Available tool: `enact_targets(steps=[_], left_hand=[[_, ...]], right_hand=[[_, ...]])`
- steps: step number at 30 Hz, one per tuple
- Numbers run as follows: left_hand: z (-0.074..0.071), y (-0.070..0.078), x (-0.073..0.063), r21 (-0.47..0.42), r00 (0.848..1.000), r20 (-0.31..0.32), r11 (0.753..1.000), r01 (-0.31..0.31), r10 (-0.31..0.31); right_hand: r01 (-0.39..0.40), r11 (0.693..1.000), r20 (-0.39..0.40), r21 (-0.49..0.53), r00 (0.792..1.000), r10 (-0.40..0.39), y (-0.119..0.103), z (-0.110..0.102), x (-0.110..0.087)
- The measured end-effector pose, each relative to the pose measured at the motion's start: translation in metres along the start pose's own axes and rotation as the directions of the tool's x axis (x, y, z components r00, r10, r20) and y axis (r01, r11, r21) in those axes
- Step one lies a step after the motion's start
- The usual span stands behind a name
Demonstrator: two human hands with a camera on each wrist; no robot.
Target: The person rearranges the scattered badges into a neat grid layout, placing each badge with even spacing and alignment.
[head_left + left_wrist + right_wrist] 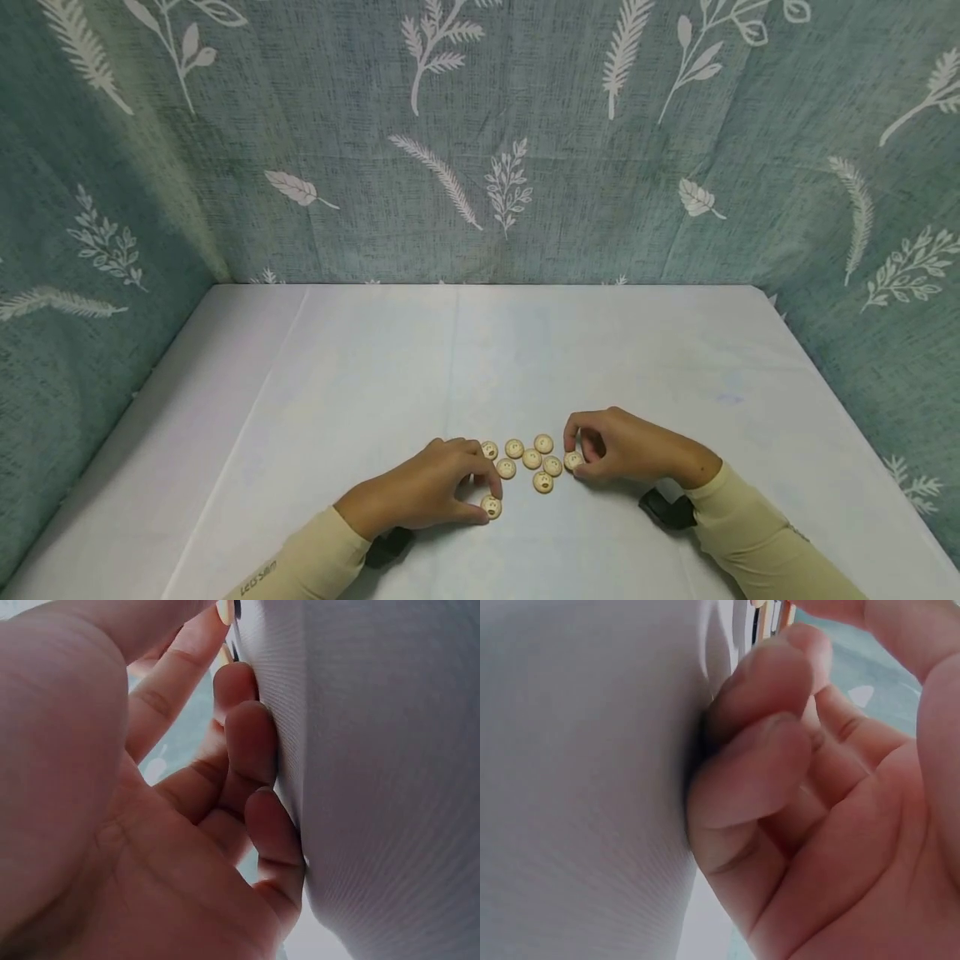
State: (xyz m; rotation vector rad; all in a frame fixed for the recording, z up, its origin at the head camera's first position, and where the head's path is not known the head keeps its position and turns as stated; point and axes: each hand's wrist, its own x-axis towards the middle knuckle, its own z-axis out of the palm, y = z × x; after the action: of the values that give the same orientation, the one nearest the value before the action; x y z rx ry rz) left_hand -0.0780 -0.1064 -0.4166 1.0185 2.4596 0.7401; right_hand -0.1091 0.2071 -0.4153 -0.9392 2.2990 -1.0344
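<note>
My left hand (435, 487) pinches a small round wooden disc with a face printed on it (491, 507) between thumb and index finger, at the near left of a group of like discs. At the group's right side, my right hand (630, 446) holds another face disc (573, 461) by its edges. Between the hands lie several more pale wooden face discs (532, 458), flat and close together. In the left wrist view, the other fingers (251, 742) curl against the white cloth. The right wrist view shows curled fingers (757, 765) resting on the cloth too.
A white cloth (337, 375) covers the table. Green-blue curtains with white leaf prints (480, 167) stand behind it and on both sides. Dark wrist devices (667, 508) sit under both wrists, by the beige sleeves (757, 533).
</note>
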Motion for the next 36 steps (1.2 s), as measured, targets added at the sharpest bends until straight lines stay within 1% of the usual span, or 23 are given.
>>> enact_targets(steps=[6,13,17,21,26,30,36], left_hand=[[-0.001,0.0,-0.001,-0.008,1.0,-0.007,1.0,-0.016,0.016],[-0.003,0.001,-0.002,-0.013,1.0,0.0,1.0,-0.009,0.009],[-0.004,0.002,-0.002,-0.02,1.0,0.005,1.0,-0.006,0.006],[-0.003,0.001,-0.001,-0.03,1.0,0.006,1.0,-0.003,0.003],[-0.002,-0.001,-0.001,-0.039,1.0,0.013,0.999,0.005,-0.004],[-0.001,-0.002,-0.001,-0.042,1.0,0.019,0.999,0.006,-0.005],[-0.001,-0.002,0.0,-0.044,1.0,0.018,0.999,0.006,-0.005]], right_hand=[[-0.014,1.0,-0.037,-0.024,0.999,0.013,0.0,-0.002,0.002],[0.021,1.0,-0.084,-0.012,0.996,-0.022,-0.001,-0.003,0.001],[0.016,1.0,-0.118,-0.016,0.993,-0.018,-0.003,-0.005,0.002],[0.031,0.999,-0.143,-0.02,0.989,-0.033,-0.005,-0.008,0.003],[0.056,0.998,-0.156,-0.041,0.986,-0.062,-0.008,-0.012,0.007],[0.047,0.996,-0.168,-0.07,0.984,-0.058,-0.01,-0.015,0.011],[0.032,0.996,-0.181,-0.08,0.982,-0.047,-0.01,-0.018,0.019]])
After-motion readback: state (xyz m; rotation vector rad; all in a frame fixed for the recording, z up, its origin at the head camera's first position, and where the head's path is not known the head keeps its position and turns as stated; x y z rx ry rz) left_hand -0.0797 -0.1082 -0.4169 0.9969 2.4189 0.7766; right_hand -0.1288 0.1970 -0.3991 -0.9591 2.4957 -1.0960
